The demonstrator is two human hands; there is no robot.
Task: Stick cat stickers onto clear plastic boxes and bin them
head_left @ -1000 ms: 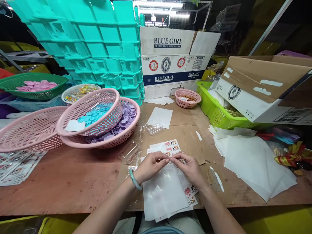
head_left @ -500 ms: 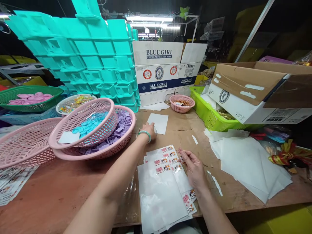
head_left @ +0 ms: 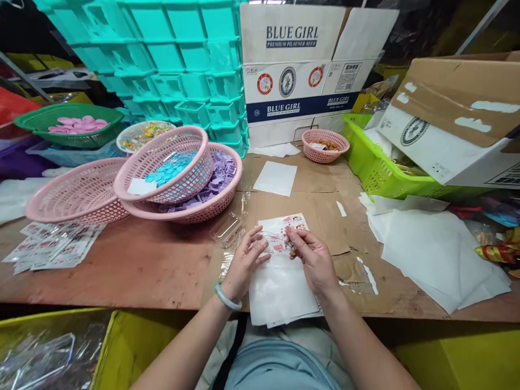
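Note:
My left hand (head_left: pixel 242 264), with a green bangle on the wrist, holds a small clear plastic case (head_left: pixel 271 241) just above the table's front edge. My right hand (head_left: pixel 312 259) pinches a small sticker (head_left: pixel 290 233) at the case's right end. Both hands hover over a stack of cartoon sticker sheets (head_left: pixel 294 221) and their white backing paper (head_left: pixel 280 290). Another clear plastic case (head_left: pixel 227 229) lies on the table just left of my left hand.
Behind and to the left stand two nested pink baskets, one of blue pieces (head_left: pixel 170 169) and one of purple pieces (head_left: pixel 221 179), plus another pink basket (head_left: pixel 77 196). Loose white sheets (head_left: pixel 426 254), a lime crate (head_left: pixel 377 176) and cardboard boxes (head_left: pixel 309 70) are right and behind. More sticker sheets (head_left: pixel 52 249) lie left.
My left hand reached back to a clear case beside the white sheet, picked it up and brought it to my right hand, which kept hold of the sticker. The camera tilted down.

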